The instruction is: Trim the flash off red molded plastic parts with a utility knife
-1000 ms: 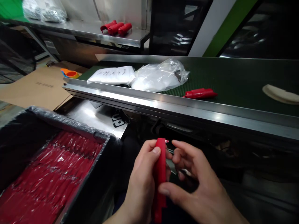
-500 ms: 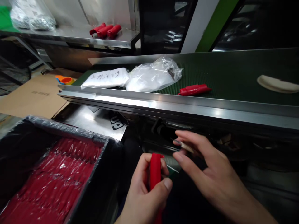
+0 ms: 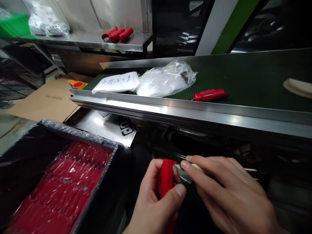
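My left hand [image 3: 158, 198] is wrapped round a red plastic part [image 3: 167, 177], held upright with a small nub sticking out at its top right. In my right hand [image 3: 226, 185] is a small knife [image 3: 184, 174], gripped between thumb and fingers; its handle looks pale and is mostly hidden by them. The blade's tip lies at the right side of the red part, close to the nub. Whether the edge touches the plastic I cannot tell.
Ahead runs a green conveyor belt [image 3: 251, 81] with a metal edge, bearing plastic-bagged white packs [image 3: 117, 82], a red part [image 3: 211, 94] and a cream curved piece [image 3: 298, 87]. At left stands a black-lined bin [image 3: 102, 182] of bagged red parts. More red parts [image 3: 118, 34] rest on a metal shelf.
My right hand has come in with the knife, turning it so the blade now meets the area by the red part's top. My left hand keeps its hold; the view has shifted slightly.
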The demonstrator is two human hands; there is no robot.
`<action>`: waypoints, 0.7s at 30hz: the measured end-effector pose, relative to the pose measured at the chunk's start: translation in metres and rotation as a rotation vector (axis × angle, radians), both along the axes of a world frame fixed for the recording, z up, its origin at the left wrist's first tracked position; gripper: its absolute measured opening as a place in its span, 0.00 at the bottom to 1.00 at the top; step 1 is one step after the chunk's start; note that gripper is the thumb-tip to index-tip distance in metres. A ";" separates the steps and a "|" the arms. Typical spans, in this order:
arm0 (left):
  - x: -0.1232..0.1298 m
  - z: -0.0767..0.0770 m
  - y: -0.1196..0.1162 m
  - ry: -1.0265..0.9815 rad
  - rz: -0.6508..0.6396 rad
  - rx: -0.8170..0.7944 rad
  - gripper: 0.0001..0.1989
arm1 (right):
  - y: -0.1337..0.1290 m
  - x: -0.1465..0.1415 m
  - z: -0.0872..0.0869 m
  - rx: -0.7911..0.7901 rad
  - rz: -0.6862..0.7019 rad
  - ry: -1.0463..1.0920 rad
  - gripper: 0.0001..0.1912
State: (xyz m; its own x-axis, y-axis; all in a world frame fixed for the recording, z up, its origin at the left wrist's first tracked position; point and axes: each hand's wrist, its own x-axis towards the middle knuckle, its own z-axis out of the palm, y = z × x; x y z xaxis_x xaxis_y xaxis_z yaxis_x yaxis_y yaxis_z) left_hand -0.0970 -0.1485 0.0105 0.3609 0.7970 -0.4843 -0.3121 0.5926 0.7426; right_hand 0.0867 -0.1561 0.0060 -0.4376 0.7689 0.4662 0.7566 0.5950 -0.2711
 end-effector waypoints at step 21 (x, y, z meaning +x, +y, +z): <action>-0.002 -0.003 -0.001 -0.330 -0.071 -0.107 0.11 | -0.001 0.007 0.000 -0.094 -0.122 0.212 0.22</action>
